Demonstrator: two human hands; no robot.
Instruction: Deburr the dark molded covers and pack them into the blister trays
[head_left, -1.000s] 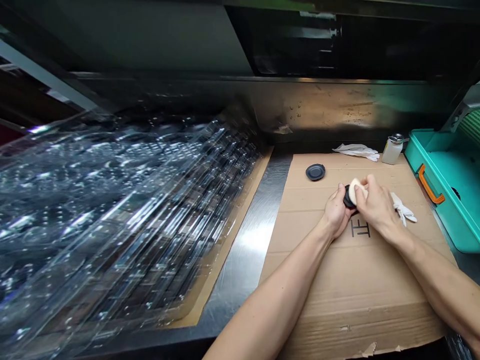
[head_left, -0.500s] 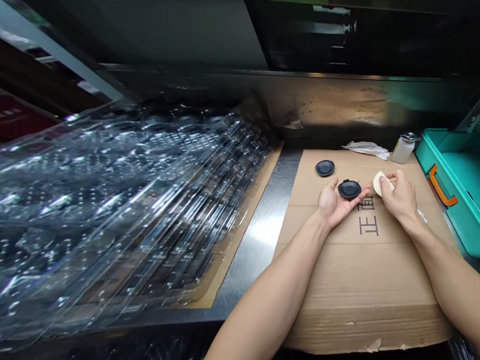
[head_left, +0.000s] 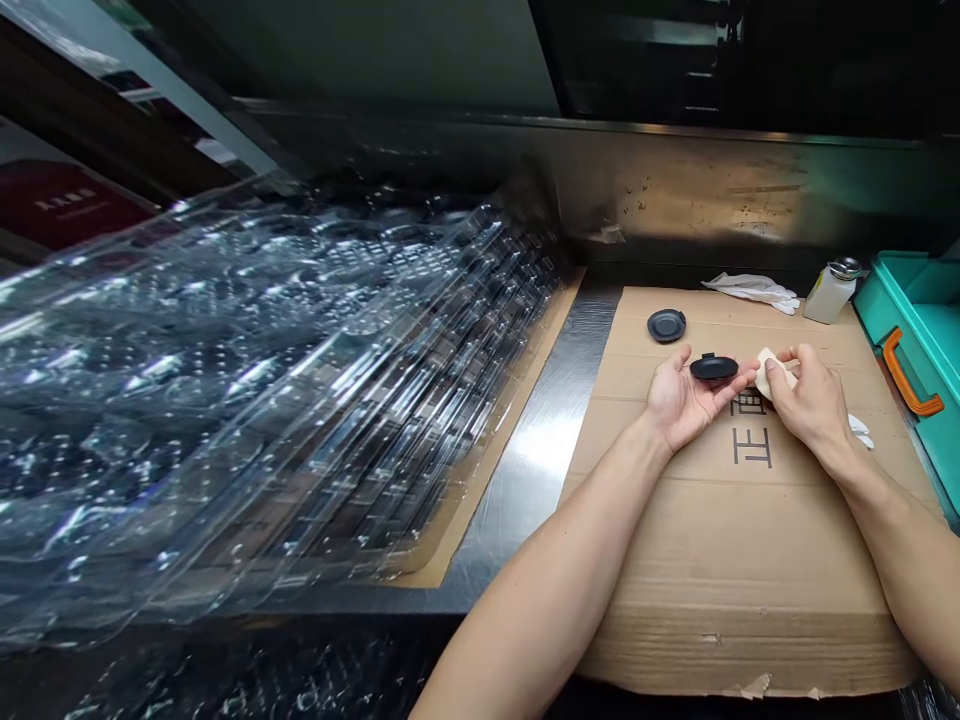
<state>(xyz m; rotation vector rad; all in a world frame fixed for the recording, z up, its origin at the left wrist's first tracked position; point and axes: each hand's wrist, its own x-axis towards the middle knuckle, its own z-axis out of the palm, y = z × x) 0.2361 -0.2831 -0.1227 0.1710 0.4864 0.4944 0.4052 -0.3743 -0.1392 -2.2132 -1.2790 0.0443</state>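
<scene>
Single head-worn view, looking forward and down, close over the cardboard sheet (head_left: 735, 560) — worktop edge to back wall

Two large black printed characters, 正面, stand on the flat brown cardboard sheet (head_left: 750, 520), at four o'clock in the frame. The upper one, 面, is partly hidden between the hands; the lower, 正, reads clearly.

The teal crate (head_left: 919, 345) is cut off by the right edge.
</scene>
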